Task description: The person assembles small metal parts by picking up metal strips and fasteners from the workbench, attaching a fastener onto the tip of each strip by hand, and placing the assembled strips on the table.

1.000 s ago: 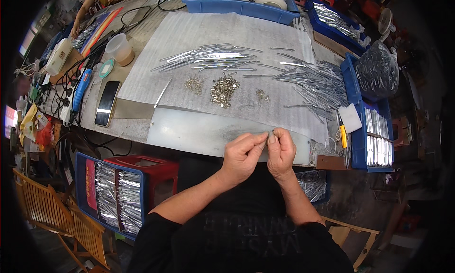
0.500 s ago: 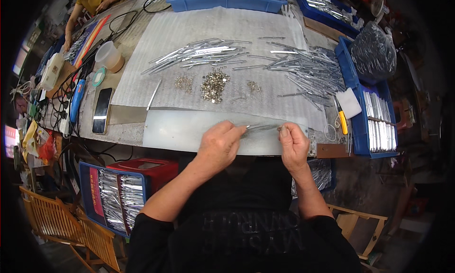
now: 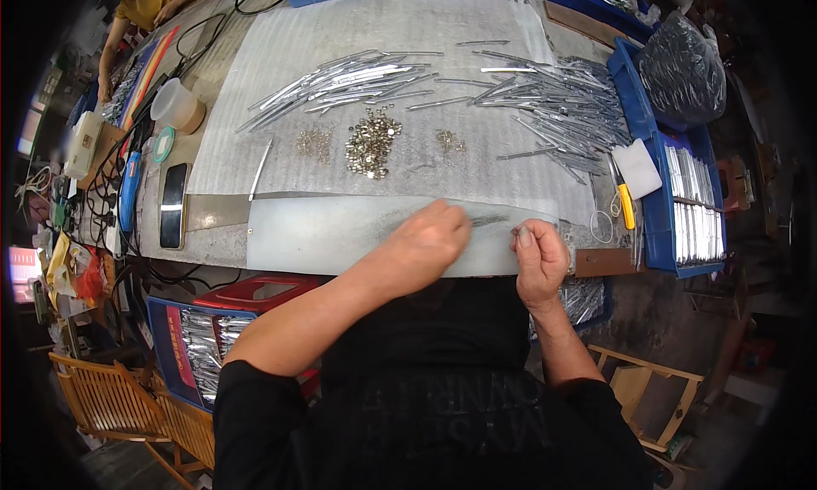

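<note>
On your desk, a board lies along the near edge. Behind it, on a sheet, a heap of parts lies before one pile of strips; another pile lies rightward, beside a tray.

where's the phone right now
In the head view, the phone lies on the left side of the table, between the blue tool and the pale board, just below the round green lid.

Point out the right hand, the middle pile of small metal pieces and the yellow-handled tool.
Right hand (image 3: 542,258): head view, middle of the hand.
Middle pile of small metal pieces (image 3: 372,148): head view, centre of the heap.
Yellow-handled tool (image 3: 627,206): head view, on its yellow handle.
</note>
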`<act>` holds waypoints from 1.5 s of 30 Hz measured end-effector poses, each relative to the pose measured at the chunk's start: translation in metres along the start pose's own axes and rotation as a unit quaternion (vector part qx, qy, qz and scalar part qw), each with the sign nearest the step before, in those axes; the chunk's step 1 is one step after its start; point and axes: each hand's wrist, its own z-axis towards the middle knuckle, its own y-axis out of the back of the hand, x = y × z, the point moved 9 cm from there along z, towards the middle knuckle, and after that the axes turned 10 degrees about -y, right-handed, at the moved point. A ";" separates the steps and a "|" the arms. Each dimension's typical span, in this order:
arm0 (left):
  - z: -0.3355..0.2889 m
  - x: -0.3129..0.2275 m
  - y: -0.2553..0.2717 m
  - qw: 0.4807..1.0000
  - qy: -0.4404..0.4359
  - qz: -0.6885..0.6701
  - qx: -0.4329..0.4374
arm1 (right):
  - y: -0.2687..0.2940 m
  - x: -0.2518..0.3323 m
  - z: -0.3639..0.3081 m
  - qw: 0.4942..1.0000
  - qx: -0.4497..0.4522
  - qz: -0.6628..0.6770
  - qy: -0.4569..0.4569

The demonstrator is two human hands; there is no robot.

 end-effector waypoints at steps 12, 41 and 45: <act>-0.024 0.004 0.018 0.998 0.039 0.004 -0.042 | 0.009 -0.017 -0.006 0.993 -0.012 0.088 -0.076; -0.175 0.159 0.160 0.853 0.376 0.190 -0.308 | 0.001 -0.011 -0.004 0.997 -0.005 0.067 -0.047; -0.169 0.175 0.151 0.871 0.416 0.138 -0.220 | 0.003 -0.013 -0.005 0.998 -0.006 0.043 -0.051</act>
